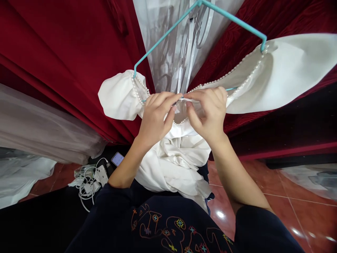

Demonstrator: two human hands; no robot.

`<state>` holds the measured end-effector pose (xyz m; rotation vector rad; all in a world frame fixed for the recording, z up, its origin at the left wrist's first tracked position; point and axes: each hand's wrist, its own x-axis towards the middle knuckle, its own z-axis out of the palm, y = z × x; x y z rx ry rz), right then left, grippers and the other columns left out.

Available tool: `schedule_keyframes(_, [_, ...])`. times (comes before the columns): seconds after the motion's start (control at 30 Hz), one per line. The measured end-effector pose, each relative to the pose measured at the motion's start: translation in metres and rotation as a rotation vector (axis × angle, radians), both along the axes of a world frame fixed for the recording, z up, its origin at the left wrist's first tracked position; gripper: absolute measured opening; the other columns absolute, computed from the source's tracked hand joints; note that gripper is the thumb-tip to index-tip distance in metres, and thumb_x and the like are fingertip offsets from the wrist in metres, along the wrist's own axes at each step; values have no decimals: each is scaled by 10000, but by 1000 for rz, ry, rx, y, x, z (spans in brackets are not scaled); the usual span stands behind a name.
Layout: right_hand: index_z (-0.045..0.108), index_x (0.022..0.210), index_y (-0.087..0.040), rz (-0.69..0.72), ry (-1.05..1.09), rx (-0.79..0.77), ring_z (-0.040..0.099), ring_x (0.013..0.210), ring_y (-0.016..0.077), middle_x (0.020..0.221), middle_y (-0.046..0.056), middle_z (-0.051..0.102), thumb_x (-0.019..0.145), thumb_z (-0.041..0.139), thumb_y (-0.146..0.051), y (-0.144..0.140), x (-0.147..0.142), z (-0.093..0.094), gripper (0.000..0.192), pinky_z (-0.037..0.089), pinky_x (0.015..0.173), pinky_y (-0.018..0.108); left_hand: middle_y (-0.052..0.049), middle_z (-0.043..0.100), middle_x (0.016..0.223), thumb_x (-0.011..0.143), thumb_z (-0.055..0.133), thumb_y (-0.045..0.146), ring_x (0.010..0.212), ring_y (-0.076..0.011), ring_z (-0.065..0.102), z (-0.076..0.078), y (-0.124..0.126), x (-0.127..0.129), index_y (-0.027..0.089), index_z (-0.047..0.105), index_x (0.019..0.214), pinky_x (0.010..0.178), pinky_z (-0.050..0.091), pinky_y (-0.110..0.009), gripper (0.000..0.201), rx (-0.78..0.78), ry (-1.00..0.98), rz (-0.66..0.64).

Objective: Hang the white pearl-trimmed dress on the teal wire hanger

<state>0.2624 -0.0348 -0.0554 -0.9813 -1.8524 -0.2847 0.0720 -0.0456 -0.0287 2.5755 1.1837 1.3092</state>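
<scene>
Off both ends of the teal hanger [165, 37], white dress [176, 160] hangs by its pearl-edged neckline [257, 69]. Right hand [209, 114] pinches a thin white strip [185, 100] mid-neckline; left hand [158, 117] curls beside it, grip can't be told. Probably best: short hold, even tension, no snagging.

We see red drapes [65, 42] flanking sheer white fabric [160, 42] on the far side, tangled white cables [91, 188] near a small lit screen [117, 159] at left, and glossy red tiles [310, 209] at right.
</scene>
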Motion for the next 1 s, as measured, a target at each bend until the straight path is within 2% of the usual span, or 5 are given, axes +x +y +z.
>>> schedule_keyframes(0.27, [606,1147,-238,20,76,89,610,964,235,1064,57,684,1016,455,-288,11,-18,-1,206,407,917,443,-95,522,1309,1046,537,352,1298,-282,509,-2,7,-23,291,593,1257,1157,402,-507,227,338,-368,290])
schedule_keyframes(0.43, [621,1117,-241,7,98,146,619,912,215,1030,35,703,980,499,-248,14,-20,-5,184,415,867,414,-93,459,1449,1000,599,369,1459,-333,360,0,38,-39,312,504,1378,1240,264,-572,394,251,-418,377])
schedule_keyframes(0.67, [651,1003,-262,-71,161,192,591,880,222,909,47,697,1024,355,-283,30,-17,-20,298,396,894,477,-15,622,1151,1075,456,166,1141,-177,587,3,46,-57,232,649,1151,1029,470,-440,217,357,-445,290])
schedule_keyframes(0.83, [648,1042,-298,-164,59,-31,543,957,240,1003,71,695,1044,349,-341,39,-13,-23,302,349,1000,514,29,629,1080,1129,379,355,1059,-146,573,13,53,-79,209,593,1121,977,446,-431,259,312,-469,409])
schedule_keyframes(1.0, [666,986,-280,-107,96,60,576,899,222,941,47,699,1021,478,-387,31,-11,-14,219,402,939,495,59,663,939,1067,481,510,947,-151,610,4,63,-125,225,638,984,911,504,-447,337,335,-524,535])
